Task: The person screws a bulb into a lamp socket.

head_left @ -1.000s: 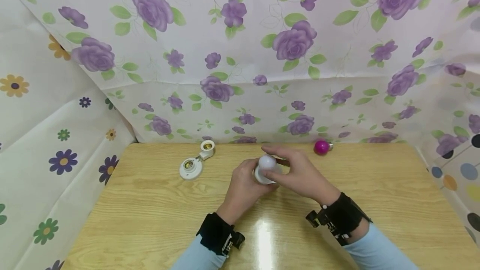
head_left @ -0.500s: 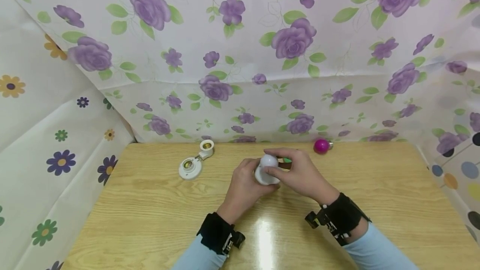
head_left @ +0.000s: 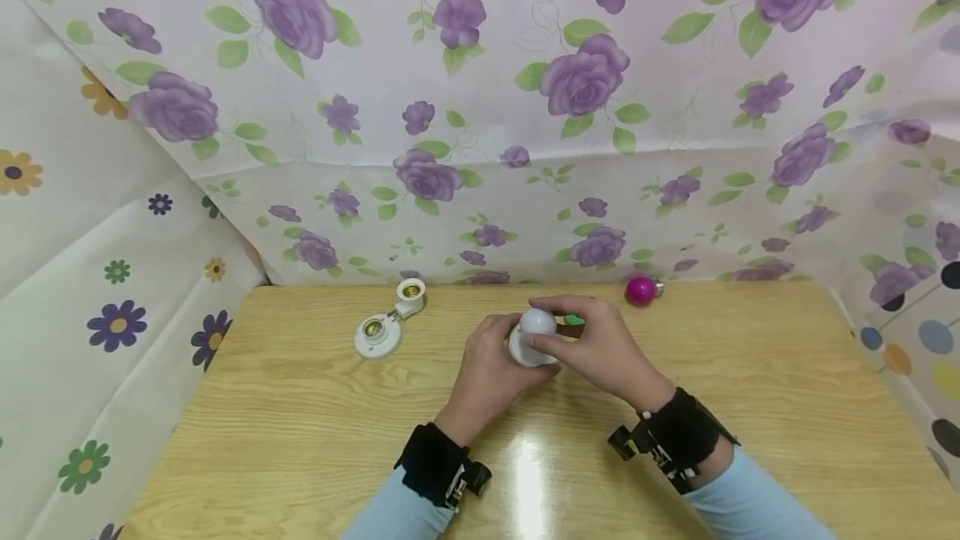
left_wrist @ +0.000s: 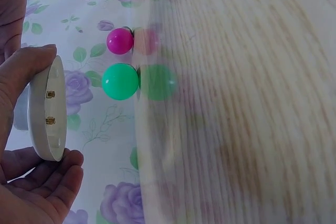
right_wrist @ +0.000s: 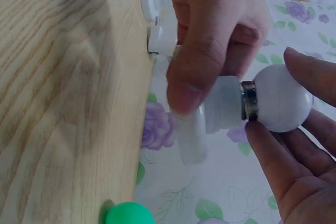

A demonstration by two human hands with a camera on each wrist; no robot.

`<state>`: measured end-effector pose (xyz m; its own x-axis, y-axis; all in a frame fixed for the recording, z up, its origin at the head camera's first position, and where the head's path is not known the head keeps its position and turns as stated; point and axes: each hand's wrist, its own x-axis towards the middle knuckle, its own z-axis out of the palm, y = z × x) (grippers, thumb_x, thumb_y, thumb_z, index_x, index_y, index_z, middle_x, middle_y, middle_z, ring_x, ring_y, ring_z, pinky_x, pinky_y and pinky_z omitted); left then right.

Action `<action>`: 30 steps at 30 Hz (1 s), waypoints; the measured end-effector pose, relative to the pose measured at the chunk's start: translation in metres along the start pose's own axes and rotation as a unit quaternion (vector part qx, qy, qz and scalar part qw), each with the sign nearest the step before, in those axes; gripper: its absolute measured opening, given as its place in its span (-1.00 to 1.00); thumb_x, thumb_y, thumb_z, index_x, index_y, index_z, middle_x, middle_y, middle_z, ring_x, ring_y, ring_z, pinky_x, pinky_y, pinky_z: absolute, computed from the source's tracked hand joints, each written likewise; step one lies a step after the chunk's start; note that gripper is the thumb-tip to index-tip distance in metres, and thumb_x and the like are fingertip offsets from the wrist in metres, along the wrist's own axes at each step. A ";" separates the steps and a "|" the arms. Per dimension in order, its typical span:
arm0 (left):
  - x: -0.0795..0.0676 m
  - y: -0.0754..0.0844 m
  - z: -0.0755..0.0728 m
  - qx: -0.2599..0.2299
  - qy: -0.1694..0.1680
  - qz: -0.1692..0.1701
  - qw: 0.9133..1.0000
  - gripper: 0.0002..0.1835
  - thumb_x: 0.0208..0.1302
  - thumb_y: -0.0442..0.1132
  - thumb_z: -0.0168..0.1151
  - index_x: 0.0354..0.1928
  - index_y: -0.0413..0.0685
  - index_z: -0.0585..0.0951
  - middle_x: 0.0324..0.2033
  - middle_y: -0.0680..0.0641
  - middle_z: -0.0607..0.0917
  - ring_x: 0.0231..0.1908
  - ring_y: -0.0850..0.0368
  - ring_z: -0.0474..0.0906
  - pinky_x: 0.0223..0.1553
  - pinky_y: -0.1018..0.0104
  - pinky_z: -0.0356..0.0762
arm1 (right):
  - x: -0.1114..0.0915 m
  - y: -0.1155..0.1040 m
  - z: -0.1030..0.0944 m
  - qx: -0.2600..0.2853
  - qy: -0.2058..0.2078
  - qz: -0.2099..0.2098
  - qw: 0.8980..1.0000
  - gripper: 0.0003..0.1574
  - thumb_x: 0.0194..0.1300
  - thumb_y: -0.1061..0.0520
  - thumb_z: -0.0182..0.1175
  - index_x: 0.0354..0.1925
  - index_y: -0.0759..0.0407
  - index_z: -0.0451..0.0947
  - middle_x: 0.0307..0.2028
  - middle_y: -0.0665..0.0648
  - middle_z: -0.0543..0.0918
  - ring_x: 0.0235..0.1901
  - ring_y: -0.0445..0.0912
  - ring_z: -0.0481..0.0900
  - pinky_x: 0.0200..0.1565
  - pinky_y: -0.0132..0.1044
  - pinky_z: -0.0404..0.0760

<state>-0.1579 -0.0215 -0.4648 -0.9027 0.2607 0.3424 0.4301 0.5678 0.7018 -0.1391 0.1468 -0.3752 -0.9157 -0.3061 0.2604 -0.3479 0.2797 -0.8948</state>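
Observation:
My left hand [head_left: 489,365] grips a white round lamp holder [right_wrist: 192,137] by its rim, above the table. In the left wrist view its hollow underside with two brass screws shows. A small white light bulb [right_wrist: 281,98] sits at the mouth of the holder, its metal screw cap [right_wrist: 250,100] partly showing outside the socket. My right hand [head_left: 603,352] pinches the bulb's globe between thumb and fingers. Behind the right fingers, a green bulb [left_wrist: 121,81] stands on the table, mostly hidden in the head view.
A magenta bulb [head_left: 640,291] lies near the table's back edge, right of the hands. On the left are a round white lamp holder [head_left: 377,337] and an angled white socket [head_left: 410,296], close together. A flowered sheet [head_left: 480,107] hangs behind the wooden table [head_left: 300,440].
The right thumb and fingers have closed in on the bulb's globe, and the hand has shifted slightly. The green bulb now peeks out behind the right fingers. The left hand has barely moved.

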 end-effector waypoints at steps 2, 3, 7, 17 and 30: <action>0.001 0.001 0.000 0.000 0.003 0.002 1.000 -0.23 -0.16 0.30 0.38 0.08 0.04 0.50 -0.10 0.12 0.50 -0.11 0.25 0.43 -0.12 0.30 0.44 | 0.000 0.000 0.001 -0.001 0.010 -0.006 1.000 -0.52 0.07 0.20 0.36 0.00 0.23 0.54 -0.04 0.16 0.57 -0.05 -0.02 0.54 -0.18 -0.23 0.55; 0.001 0.001 0.000 -0.001 0.003 0.002 1.000 -0.23 -0.16 0.31 0.37 0.08 0.04 0.51 -0.11 0.12 0.50 -0.11 0.25 0.43 -0.12 0.30 0.44 | -0.001 0.001 0.001 0.000 0.016 -0.008 1.000 -0.51 0.06 0.18 0.37 0.00 0.21 0.54 -0.05 0.16 0.57 -0.06 -0.03 0.55 -0.18 -0.22 0.55; 0.002 0.001 -0.001 -0.001 0.002 -0.001 1.000 -0.23 -0.15 0.32 0.37 0.08 0.03 0.51 -0.11 0.12 0.50 -0.11 0.22 0.44 -0.12 0.30 0.43 | 0.000 0.009 0.004 0.003 0.035 -0.016 0.999 -0.49 0.03 0.14 0.39 -0.01 0.19 0.55 -0.07 0.16 0.58 -0.07 -0.08 0.55 -0.19 -0.21 0.55; 0.002 -0.001 -0.002 0.000 0.005 -0.003 1.000 -0.25 -0.15 0.31 0.37 0.07 0.08 0.51 -0.11 0.16 0.49 -0.10 0.29 0.42 -0.10 0.30 0.42 | 0.002 0.040 -0.002 -0.042 0.007 -0.044 0.998 -0.33 0.06 -0.10 0.36 0.16 -0.06 0.45 0.12 -0.05 0.48 0.08 -0.11 0.43 -0.08 -0.15 0.51; 0.004 -0.003 -0.003 0.004 0.005 -0.005 1.000 -0.22 -0.20 0.30 0.41 0.09 0.06 0.52 -0.12 0.14 0.50 -0.11 0.26 0.42 -0.13 0.31 0.43 | 0.004 0.025 -0.006 -0.033 -0.028 -0.052 0.998 -0.47 0.12 0.25 0.30 0.10 0.17 0.49 0.09 0.00 0.50 0.07 -0.13 0.44 -0.02 -0.12 0.47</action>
<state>-0.1626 -0.0250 -0.4640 -0.9064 0.2477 0.3422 0.4218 0.5761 0.7002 -0.1524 0.1582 -0.3943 -0.8618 -0.3865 0.3285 -0.4551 0.3031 -0.8373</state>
